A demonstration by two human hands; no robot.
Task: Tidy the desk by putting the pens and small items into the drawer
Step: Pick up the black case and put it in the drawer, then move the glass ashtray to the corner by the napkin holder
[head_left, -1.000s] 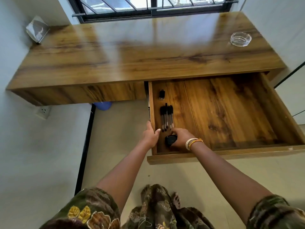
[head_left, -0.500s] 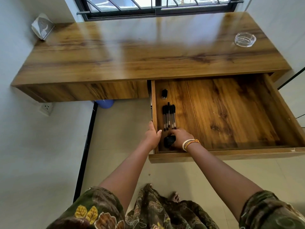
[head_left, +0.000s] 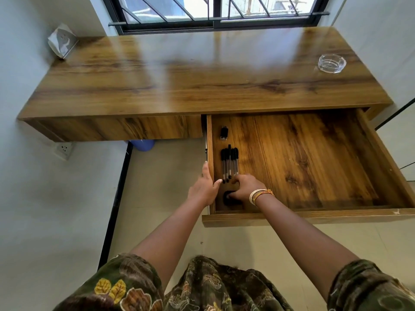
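The wooden drawer is pulled out under the desk. Along its left side lie several black-capped pens side by side, and a small black item farther back. A black round object rests in the drawer's near left corner. My right hand is on that object, fingers curled over it and half hiding it. My left hand clasps the drawer's left wall, thumb inside.
A glass ashtray sits at the desk's far right. A folded silvery packet leans in the far left corner. A blue object lies on the floor under the desk, with a wall socket nearby.
The camera has tilted up a little. Both hands stay in place, and my right hand has shifted slightly over the black object.
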